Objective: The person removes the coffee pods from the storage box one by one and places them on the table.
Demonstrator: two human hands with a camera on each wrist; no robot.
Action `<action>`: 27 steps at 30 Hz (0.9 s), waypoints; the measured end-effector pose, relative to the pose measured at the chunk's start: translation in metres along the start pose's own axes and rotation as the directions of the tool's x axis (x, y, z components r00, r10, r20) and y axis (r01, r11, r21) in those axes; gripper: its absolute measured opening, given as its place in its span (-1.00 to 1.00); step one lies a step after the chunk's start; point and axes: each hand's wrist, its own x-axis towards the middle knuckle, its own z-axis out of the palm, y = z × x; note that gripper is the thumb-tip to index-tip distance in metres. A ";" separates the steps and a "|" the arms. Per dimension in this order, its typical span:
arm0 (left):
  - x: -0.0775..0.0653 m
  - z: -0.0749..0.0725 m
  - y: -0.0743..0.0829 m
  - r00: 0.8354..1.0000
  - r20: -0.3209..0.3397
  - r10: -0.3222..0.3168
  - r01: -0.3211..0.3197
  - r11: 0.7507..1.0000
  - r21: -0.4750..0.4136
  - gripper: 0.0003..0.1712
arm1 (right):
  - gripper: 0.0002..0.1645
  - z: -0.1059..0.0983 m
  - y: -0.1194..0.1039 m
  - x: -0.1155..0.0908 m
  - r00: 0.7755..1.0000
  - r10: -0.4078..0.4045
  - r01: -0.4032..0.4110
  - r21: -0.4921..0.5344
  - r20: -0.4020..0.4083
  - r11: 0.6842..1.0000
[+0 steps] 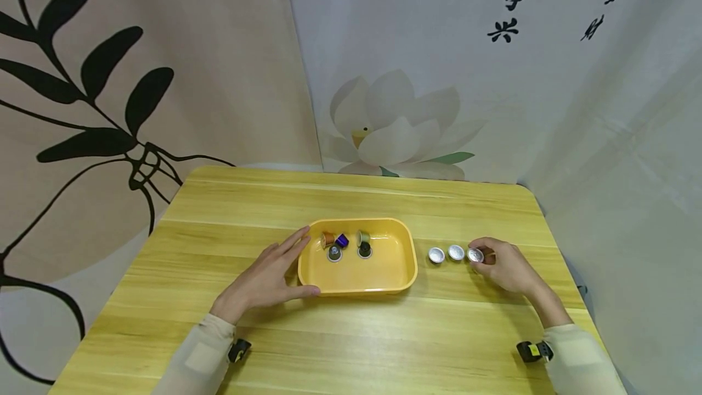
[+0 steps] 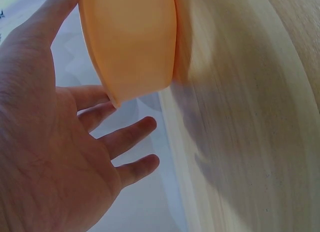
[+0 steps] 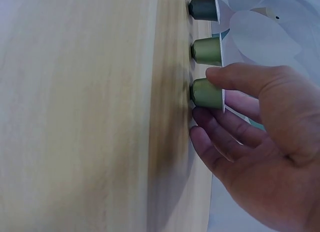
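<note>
A yellow tray point(image 1: 359, 285) stands on the table with several coffee capsules in it, among them a purple capsule point(image 1: 342, 241) and an orange capsule point(image 1: 327, 239). My left hand point(image 1: 269, 276) spans the tray's left end, thumb at the near rim and straight fingers at the left side. To the tray's right, three capsules stand in a row, foil lids up. My right hand point(image 1: 507, 266) pinches the rightmost one, a green coffee capsule point(image 3: 207, 93), between thumb and fingers. Beside it stand another green capsule point(image 3: 207, 51) and a dark capsule point(image 3: 204, 8).
The wooden table point(image 1: 351, 346) carries the tray and the row. Behind it hangs a pale curtain point(image 1: 417, 47) with a printed lotus and characters. A dark leaf print marks the curtain on the left.
</note>
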 end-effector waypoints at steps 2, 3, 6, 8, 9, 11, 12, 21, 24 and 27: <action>0.000 0.000 0.000 1.000 0.000 -0.002 0.002 1.000 -0.001 0.41 | -0.59 0.000 0.000 0.000 1.000 0.002 -0.002 0.003 0.000 1.000; 0.000 0.000 0.000 1.000 0.000 -0.002 0.002 1.000 -0.001 0.41 | -0.59 0.000 0.000 0.000 1.000 0.002 -0.002 0.005 0.000 1.000; 0.000 0.000 0.000 1.000 0.003 -0.005 0.005 1.000 -0.002 0.41 | -0.58 0.000 0.000 0.000 1.000 0.006 -0.006 0.010 0.002 1.000; 0.000 0.000 0.000 1.000 0.005 -0.008 0.008 1.000 -0.002 0.41 | -0.56 0.000 0.000 0.000 1.000 0.005 -0.005 0.014 0.003 1.000; 0.000 0.000 0.000 1.000 0.006 -0.009 0.009 1.000 -0.003 0.41 | -0.55 0.000 -0.001 -0.001 1.000 0.004 -0.004 0.017 0.003 1.000; 0.000 0.000 0.000 1.000 0.006 -0.010 0.010 1.000 -0.005 0.41 | -0.54 0.000 -0.001 -0.001 1.000 0.003 -0.003 0.023 0.002 1.000; 0.000 0.000 -0.001 1.000 0.006 -0.010 0.010 1.000 -0.007 0.41 | -0.53 0.000 -0.001 -0.002 1.000 0.001 -0.001 0.025 0.003 1.000; 0.000 0.000 -0.001 1.000 0.010 -0.009 0.009 1.000 -0.012 0.40 | -0.43 -0.002 -0.002 -0.001 1.000 0.016 -0.017 0.027 0.020 0.999; 0.000 0.000 -0.001 1.000 0.011 -0.010 0.010 1.000 -0.009 0.41 | -0.39 -0.002 -0.003 0.000 1.000 0.011 -0.012 0.021 0.024 1.000; 0.000 0.001 -0.001 1.000 0.009 -0.012 0.012 1.000 -0.010 0.40 | -0.36 -0.002 -0.004 -0.001 1.000 0.007 -0.007 0.013 0.026 1.000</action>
